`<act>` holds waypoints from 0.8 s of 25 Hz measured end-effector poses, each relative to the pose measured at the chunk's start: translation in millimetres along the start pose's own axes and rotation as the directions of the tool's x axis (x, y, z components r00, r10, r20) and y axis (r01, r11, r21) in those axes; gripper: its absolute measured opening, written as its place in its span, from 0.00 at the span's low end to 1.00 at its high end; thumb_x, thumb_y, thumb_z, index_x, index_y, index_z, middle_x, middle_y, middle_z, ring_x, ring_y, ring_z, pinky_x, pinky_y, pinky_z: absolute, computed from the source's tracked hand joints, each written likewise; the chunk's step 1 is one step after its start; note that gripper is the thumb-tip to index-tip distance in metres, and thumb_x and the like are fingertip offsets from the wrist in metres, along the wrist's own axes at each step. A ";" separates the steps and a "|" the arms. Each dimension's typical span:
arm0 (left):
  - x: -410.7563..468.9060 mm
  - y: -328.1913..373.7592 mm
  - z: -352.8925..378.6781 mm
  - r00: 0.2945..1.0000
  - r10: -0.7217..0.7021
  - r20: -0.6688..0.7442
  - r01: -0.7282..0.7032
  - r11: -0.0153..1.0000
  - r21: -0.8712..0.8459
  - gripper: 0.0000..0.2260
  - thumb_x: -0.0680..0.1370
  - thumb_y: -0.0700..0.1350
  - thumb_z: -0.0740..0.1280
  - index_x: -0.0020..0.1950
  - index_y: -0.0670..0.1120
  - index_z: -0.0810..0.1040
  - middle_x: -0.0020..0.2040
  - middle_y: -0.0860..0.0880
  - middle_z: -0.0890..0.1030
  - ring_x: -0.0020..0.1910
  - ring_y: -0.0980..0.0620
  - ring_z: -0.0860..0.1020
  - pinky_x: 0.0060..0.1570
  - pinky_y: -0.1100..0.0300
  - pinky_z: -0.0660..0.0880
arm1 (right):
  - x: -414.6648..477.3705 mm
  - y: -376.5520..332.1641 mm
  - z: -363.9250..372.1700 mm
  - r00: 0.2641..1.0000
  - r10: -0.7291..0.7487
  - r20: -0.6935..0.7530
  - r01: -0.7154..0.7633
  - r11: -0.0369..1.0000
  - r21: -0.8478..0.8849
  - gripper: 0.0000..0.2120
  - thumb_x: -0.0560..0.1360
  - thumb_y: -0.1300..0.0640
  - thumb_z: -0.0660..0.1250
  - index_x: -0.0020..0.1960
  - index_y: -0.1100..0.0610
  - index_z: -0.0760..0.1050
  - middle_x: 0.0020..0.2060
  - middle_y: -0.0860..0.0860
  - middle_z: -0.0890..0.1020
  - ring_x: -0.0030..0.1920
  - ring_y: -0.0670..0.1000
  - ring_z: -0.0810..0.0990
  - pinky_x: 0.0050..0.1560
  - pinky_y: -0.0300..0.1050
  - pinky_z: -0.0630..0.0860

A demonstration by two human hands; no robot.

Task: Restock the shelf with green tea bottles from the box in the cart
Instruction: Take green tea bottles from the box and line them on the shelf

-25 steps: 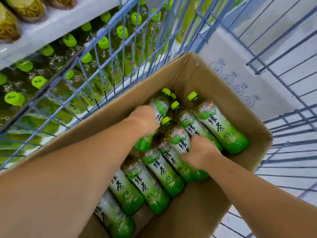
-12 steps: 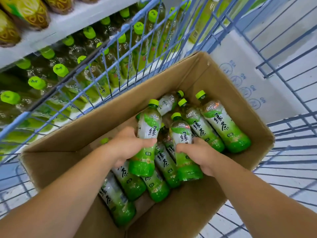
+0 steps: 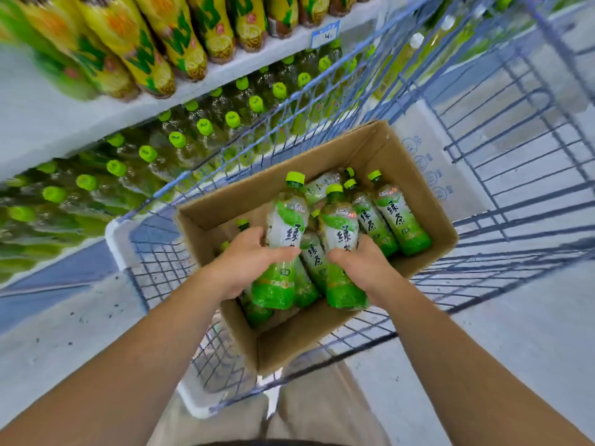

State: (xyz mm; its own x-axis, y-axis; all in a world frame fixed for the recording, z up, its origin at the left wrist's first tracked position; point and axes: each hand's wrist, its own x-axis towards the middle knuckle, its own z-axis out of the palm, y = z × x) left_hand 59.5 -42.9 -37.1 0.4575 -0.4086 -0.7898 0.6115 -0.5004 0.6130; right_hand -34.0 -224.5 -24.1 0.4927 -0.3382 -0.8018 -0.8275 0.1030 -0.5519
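Observation:
An open cardboard box (image 3: pixel 322 342) sits in a blue wire cart (image 3: pixel 531 162). Several green tea bottles (image 3: pixel 402 220) with green caps lie inside it. My left hand (image 3: pixel 248 262) grips one green tea bottle (image 3: pixel 285 226) around its middle, held upright above the box. My right hand (image 3: pixel 363 268) grips a second green tea bottle (image 3: pixel 339 230) the same way, right beside the first. On the left, the lower shelf (image 3: pixel 42 133) holds rows of green-capped bottles (image 3: pixel 177 140).
Yellow-labelled bottles (image 3: pixel 154 37) lie on the upper shelf, with a price tag (image 3: pixel 325 35) on its edge. The cart's wire side (image 3: pixel 289 123) stands between box and shelf. A flat white carton (image 3: pixel 428 162) lies in the cart beyond the box. Grey floor (image 3: pixel 531 333) surrounds the cart.
Both hands closed on a bottle each lying in the box, stood them upright and lifted them higher out of the box. My view has pulled back and up.

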 end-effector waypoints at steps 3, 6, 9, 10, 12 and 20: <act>-51.5 5.5 -3.8 0.999 0.012 -0.033 -0.015 0.994 -0.105 0.23 0.67 0.49 0.79 0.59 0.47 0.80 0.53 0.46 0.86 0.53 0.43 0.85 0.58 0.38 0.78 | -46.4 -16.4 3.7 0.999 -0.043 -0.010 0.043 0.998 -0.048 0.12 0.72 0.60 0.73 0.52 0.57 0.72 0.44 0.55 0.81 0.43 0.53 0.81 0.43 0.49 0.79; -99.4 5.9 -12.1 0.994 0.016 -0.105 -0.034 0.985 -0.172 0.14 0.73 0.43 0.76 0.56 0.50 0.77 0.55 0.44 0.85 0.54 0.42 0.84 0.57 0.37 0.79 | -81.9 -26.8 10.0 0.991 -0.135 -0.003 0.134 0.986 -0.099 0.10 0.74 0.63 0.70 0.42 0.54 0.70 0.37 0.53 0.77 0.38 0.52 0.78 0.42 0.49 0.76; -144.9 3.3 -32.9 0.983 0.065 -0.173 -0.097 0.978 -0.185 0.17 0.74 0.41 0.76 0.58 0.49 0.75 0.53 0.45 0.84 0.47 0.49 0.85 0.44 0.48 0.84 | -112.6 -37.8 27.1 0.986 -0.163 0.028 0.166 0.972 -0.167 0.11 0.73 0.59 0.71 0.51 0.55 0.71 0.46 0.56 0.80 0.43 0.54 0.80 0.48 0.55 0.79; -157.6 0.8 -41.5 0.974 0.089 -0.208 -0.127 0.976 -0.177 0.20 0.73 0.41 0.77 0.61 0.49 0.73 0.51 0.48 0.85 0.44 0.52 0.85 0.39 0.53 0.83 | -122.9 -44.2 35.1 0.980 -0.198 0.039 0.201 0.960 -0.192 0.12 0.73 0.58 0.71 0.52 0.55 0.71 0.47 0.57 0.80 0.44 0.54 0.80 0.49 0.56 0.79; -183.9 -5.1 -57.7 0.955 0.120 -0.270 -0.163 0.976 -0.145 0.19 0.72 0.42 0.78 0.59 0.48 0.74 0.50 0.48 0.84 0.44 0.52 0.84 0.40 0.54 0.82 | -138.2 -52.9 53.9 0.971 -0.226 0.081 0.239 0.939 -0.249 0.13 0.72 0.56 0.72 0.53 0.55 0.71 0.47 0.56 0.80 0.44 0.53 0.80 0.43 0.53 0.79; -258.6 -52.9 -145.1 0.870 0.125 -0.477 -0.229 0.959 -0.166 0.17 0.72 0.44 0.77 0.56 0.50 0.75 0.50 0.45 0.83 0.48 0.47 0.83 0.48 0.50 0.80 | -183.4 -92.9 165.0 0.928 -0.334 0.165 0.370 0.876 -0.310 0.15 0.73 0.56 0.72 0.54 0.55 0.69 0.46 0.54 0.79 0.43 0.51 0.79 0.35 0.45 0.72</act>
State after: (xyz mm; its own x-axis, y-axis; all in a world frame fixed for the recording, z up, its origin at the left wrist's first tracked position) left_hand 2.6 200.1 131.7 0.7824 -0.0533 -0.6205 0.5892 -0.2594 0.7652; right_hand -3.0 -17.7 136.4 0.7780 -0.1940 -0.5975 -0.6256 -0.3254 -0.7090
